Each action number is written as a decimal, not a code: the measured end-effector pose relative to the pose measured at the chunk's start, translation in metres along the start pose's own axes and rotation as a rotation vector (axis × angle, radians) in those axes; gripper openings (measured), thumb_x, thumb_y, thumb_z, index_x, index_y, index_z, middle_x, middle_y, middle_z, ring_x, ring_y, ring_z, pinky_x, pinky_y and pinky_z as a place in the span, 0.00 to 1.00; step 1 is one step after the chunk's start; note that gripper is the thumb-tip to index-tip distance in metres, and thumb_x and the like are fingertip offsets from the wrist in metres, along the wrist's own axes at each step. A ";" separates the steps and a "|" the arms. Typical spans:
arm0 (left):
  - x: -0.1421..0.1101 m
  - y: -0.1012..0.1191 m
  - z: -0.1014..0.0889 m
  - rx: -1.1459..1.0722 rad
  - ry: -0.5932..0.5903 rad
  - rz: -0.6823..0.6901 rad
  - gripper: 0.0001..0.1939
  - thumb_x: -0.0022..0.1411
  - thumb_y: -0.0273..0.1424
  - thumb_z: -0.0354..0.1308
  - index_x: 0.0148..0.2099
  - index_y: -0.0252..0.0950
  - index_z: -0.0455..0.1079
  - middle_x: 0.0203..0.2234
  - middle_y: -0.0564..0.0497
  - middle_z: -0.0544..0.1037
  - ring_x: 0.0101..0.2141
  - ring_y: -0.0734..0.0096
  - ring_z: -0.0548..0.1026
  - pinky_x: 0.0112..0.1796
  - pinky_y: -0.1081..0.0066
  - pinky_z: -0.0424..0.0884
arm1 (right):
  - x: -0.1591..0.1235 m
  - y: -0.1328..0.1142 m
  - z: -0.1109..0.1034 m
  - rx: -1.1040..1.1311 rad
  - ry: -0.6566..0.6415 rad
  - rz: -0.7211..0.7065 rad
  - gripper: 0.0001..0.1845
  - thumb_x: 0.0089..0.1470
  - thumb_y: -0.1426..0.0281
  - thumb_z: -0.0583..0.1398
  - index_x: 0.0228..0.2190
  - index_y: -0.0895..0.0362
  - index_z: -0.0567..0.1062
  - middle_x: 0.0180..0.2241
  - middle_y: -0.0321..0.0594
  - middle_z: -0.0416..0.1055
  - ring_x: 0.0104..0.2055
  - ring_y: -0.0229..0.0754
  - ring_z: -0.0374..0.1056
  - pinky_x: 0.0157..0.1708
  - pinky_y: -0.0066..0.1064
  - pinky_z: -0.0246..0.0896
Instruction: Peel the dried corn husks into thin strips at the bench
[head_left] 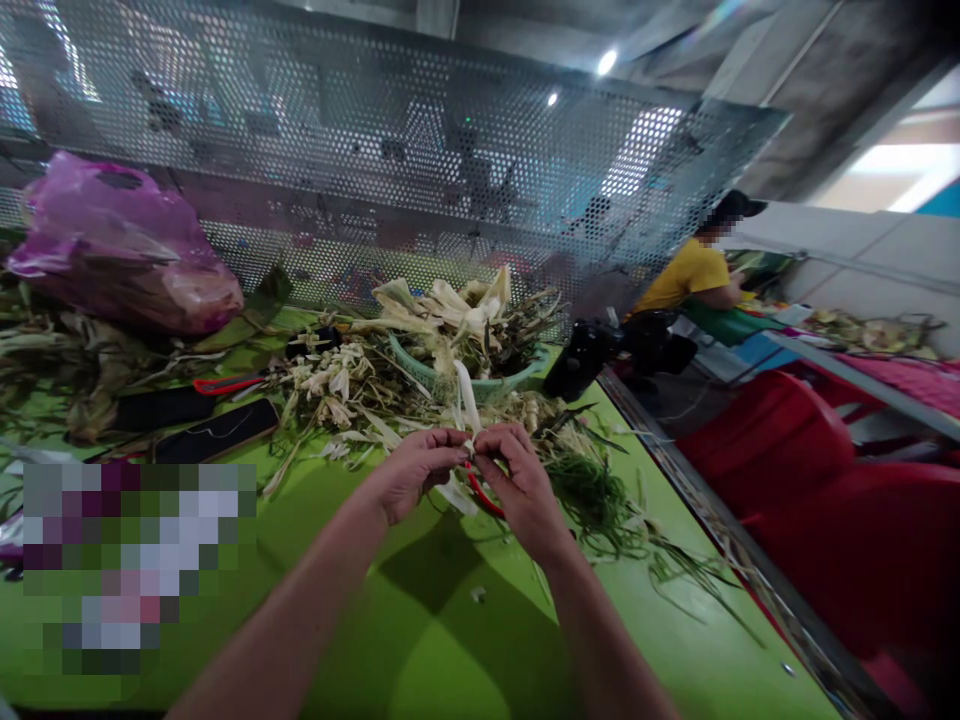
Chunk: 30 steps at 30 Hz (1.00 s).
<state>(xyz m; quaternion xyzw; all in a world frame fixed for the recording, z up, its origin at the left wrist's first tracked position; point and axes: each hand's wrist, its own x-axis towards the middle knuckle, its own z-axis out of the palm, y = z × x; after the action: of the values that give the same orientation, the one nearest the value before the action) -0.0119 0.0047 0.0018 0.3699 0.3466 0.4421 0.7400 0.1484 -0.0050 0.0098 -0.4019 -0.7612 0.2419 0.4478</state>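
Observation:
Over the green table, my left hand and my right hand meet with their fingertips pinched together. Between them they grip a pale strip of dried husk, whose free end stands up above the fingers. The exact spot where the fingers hold it is partly hidden. Below my right hand lies a curved red handle, mostly covered, so its tool cannot be made out. Just beyond, a green basket is heaped with dried husks. A bundle of green, stringy fibres rests right of my right hand.
Loose dried plant pieces spread left of the basket, near a red-edged cutter and a dark flat case. A purple plastic bag sits back left. Behind stands a perforated metal screen. Red chairs and a person in yellow are right.

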 end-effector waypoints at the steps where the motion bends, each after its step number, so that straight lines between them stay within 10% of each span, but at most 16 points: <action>1: 0.000 0.000 0.000 0.000 -0.002 0.003 0.16 0.42 0.28 0.67 0.37 0.31 0.73 0.24 0.55 0.69 0.21 0.84 0.58 0.24 0.77 0.52 | 0.000 0.000 0.000 -0.001 0.002 -0.007 0.05 0.58 0.72 0.54 0.30 0.54 0.69 0.35 0.40 0.63 0.41 0.43 0.61 0.43 0.35 0.58; 12: 0.005 -0.005 0.001 0.056 -0.032 0.089 0.17 0.39 0.22 0.64 0.36 0.32 0.72 0.30 0.52 0.73 0.32 0.76 0.68 0.37 0.74 0.62 | -0.001 0.003 0.003 -0.031 0.057 -0.028 0.04 0.57 0.72 0.55 0.31 0.54 0.71 0.35 0.41 0.65 0.41 0.44 0.63 0.43 0.37 0.60; 30: 0.003 -0.005 0.001 0.049 -0.013 0.057 0.15 0.43 0.25 0.64 0.37 0.31 0.73 0.27 0.53 0.71 0.23 0.83 0.60 0.25 0.77 0.52 | 0.000 -0.001 0.002 -0.032 0.068 -0.046 0.05 0.57 0.72 0.56 0.31 0.54 0.70 0.35 0.40 0.65 0.41 0.43 0.63 0.43 0.36 0.60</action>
<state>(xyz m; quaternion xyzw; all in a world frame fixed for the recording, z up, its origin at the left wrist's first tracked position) -0.0081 0.0061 -0.0026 0.4005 0.3419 0.4521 0.7199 0.1464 -0.0057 0.0093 -0.3994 -0.7582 0.2057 0.4725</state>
